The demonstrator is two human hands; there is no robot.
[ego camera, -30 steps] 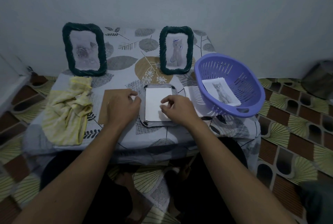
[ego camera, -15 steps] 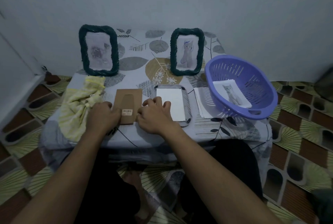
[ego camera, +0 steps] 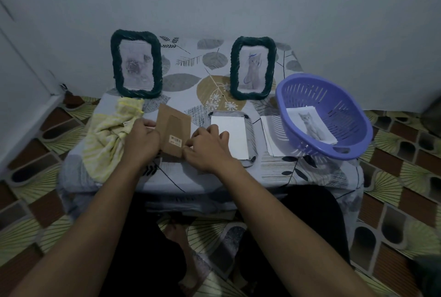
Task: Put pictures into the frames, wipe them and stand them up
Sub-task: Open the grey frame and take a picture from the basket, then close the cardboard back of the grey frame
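Note:
A brown cardboard frame backing (ego camera: 173,133) with a barcode sticker is tilted up off the table between my hands. My left hand (ego camera: 142,139) grips its left edge and my right hand (ego camera: 207,145) pinches its lower right corner. To the right a frame (ego camera: 250,127) lies face down with a white picture back (ego camera: 228,136) in it. Two dark green rope-edged frames stand at the back, the left frame (ego camera: 136,65) and the right frame (ego camera: 253,67) with a cat picture. A yellow cloth (ego camera: 108,136) lies at the left.
A purple basket (ego camera: 334,105) at the right holds a cat picture (ego camera: 310,124) and rests on a stack of white papers (ego camera: 272,134). The low table (ego camera: 181,77) has a leaf-patterned cover and stands against a white wall. Patterned floor surrounds it.
Both hands moved left from the face-down frame to the brown backing. They took hold of it and lifted its edge off the table.

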